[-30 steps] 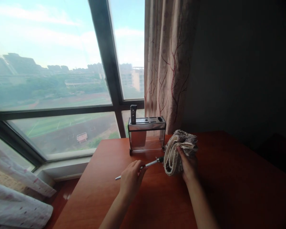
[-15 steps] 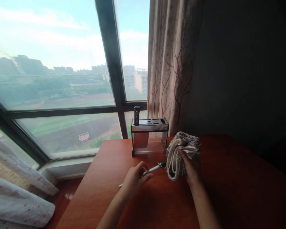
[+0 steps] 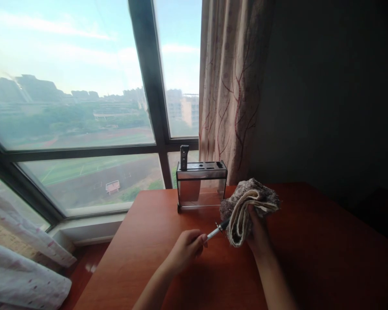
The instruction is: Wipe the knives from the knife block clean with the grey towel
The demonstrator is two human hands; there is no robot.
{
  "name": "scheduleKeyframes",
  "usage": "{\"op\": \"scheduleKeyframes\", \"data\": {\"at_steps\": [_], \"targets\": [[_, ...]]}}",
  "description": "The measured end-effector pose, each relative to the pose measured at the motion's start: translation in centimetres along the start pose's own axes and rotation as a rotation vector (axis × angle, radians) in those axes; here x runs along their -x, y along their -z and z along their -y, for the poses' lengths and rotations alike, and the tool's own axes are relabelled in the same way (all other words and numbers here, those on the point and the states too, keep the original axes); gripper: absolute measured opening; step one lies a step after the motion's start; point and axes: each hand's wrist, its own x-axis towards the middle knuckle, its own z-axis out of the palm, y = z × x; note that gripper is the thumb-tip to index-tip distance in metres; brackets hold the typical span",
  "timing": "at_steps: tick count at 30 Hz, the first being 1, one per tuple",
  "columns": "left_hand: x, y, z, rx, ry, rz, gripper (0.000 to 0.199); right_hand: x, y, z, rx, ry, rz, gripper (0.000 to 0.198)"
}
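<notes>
A sharpening steel (image 3: 213, 234) with a bright metal rod, a guard and a black handle slants up to the right above the table. My left hand (image 3: 188, 246) is closed around its rod. My right hand (image 3: 258, 230) grips a folded towel (image 3: 238, 221), fuzzy grey-brown on one face and cream on the other. The steel's black handle meets the towel's left side, and its end is hidden there. Behind them stands a clear knife block (image 3: 210, 175) with a black slotted top. One black-handled knife (image 3: 184, 157) stands upright in its left end.
The reddish-brown wooden table (image 3: 142, 241) reaches under both arms and far to the right. Beyond its back edge are a large framed window (image 3: 160, 94) and a patterned curtain (image 3: 229, 86). A pale curtain (image 3: 26, 275) hangs low at the left.
My left hand has slid along the rod and closed more tightly; the rod's tip no longer shows behind it. The towel has turned and spread, and it now covers more of the steel's handle.
</notes>
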Motion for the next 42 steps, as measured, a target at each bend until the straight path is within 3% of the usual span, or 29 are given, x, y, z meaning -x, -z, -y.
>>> {"op": "scheduleKeyframes", "data": {"at_steps": [6, 9, 11, 14, 21, 24, 27, 30, 35, 39, 42], "targets": [[0.3, -1.0, -0.6, 0.254, 0.129, 0.17, 0.055, 0.7, 0.5, -1.5, -0.056, -0.153, 0.156, 0.049], [0.2, -1.7, -0.4, 0.314, 0.139, 0.151, 0.053, 1.5, 0.1, -2.2, -0.075, -0.204, 0.219, 0.05], [-0.1, -2.1, -0.1, 0.296, 0.116, 0.089, 0.053, 1.9, -0.6, -2.2, -0.037, -0.159, 0.202, 0.047], [-0.3, -2.3, 0.4, 0.119, 0.01, -0.074, 0.052, 2.0, -1.7, -1.9, 0.049, -0.05, 0.134, 0.048], [0.6, -1.7, 0.2, -0.644, -0.324, -0.408, 0.034, 2.0, -3.0, -1.9, 0.261, 0.138, 0.005, 0.048], [0.9, -1.5, 0.4, -0.805, -0.36, -0.511, 0.028, 2.2, -2.9, -2.0, 0.357, 0.2, -0.017, 0.042], [1.0, -1.5, 0.5, -0.834, -0.36, -0.561, 0.026, 2.3, -2.9, -2.0, 0.41, 0.217, -0.046, 0.039], [0.7, -1.5, 0.4, -0.686, -0.341, -0.558, 0.026, 2.4, -3.2, -2.0, 0.362, 0.187, -0.032, 0.039], [-0.1, -1.8, 0.0, -0.095, -0.16, -0.375, 0.041, 2.7, -3.7, -2.3, 0.184, -0.001, -0.001, 0.054], [-0.2, -1.8, -0.5, 0.357, 0.01, -0.224, 0.047, 3.8, -3.7, -2.1, 0.057, -0.182, 0.268, 0.044], [-0.1, -1.7, -0.9, 0.462, 0.061, -0.177, 0.046, 4.8, -3.7, -1.9, 0.05, -0.282, 0.505, 0.041]]}}
